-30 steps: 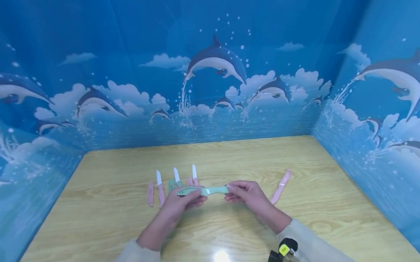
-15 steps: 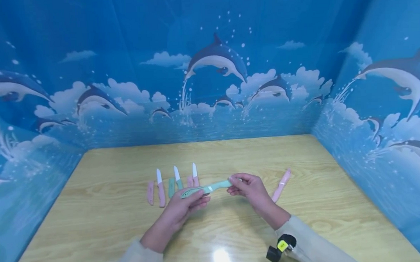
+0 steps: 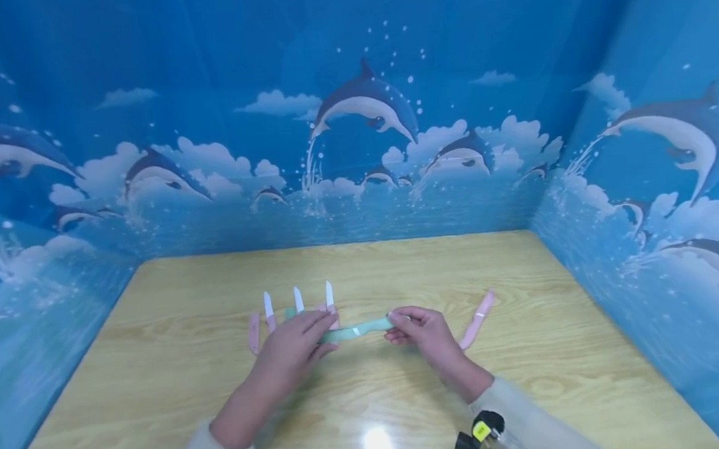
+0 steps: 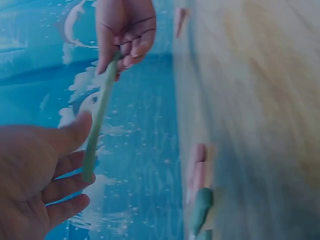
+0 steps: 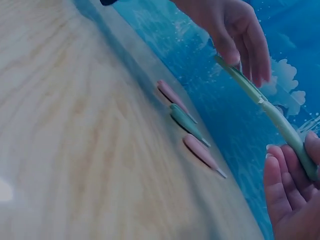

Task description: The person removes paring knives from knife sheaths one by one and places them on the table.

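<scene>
Half a second ago the green sheathed knife (image 3: pixel 355 330) tilted up toward my right side with its sheath tip showing past my left fingers; now it lies level again, a little lower, and my left hand (image 3: pixel 292 346) has rolled over so that its back faces up and covers the sheath end. The knife sits in the air between my two hands, just above the desk (image 3: pixel 522 351), in front of the row of knives.

My right hand (image 3: pixel 421 329) pinches the handle end, thumb and fingers curled round it, as the left wrist view shows plainly. My left hand is looser: in that view the thumb lies along the sheath and the fingers sit under it, fairly straight, more cradling than gripping. The pale band where sheath meets handle shows between the hands, so I judge the sheath is on and the pull to separate it has not started; the left hand seems to be resettling for a firmer hold.

Beyond my left fingers stand three white blades (image 3: pixel 296 299) with their pink and green handles, a loose pink sheath (image 3: pixel 254 333) at the left end. Another pink sheathed knife (image 3: pixel 477 320) lies apart, near my right hand. A dolphin-print backdrop (image 3: pixel 355 117) walls the desk in.
</scene>
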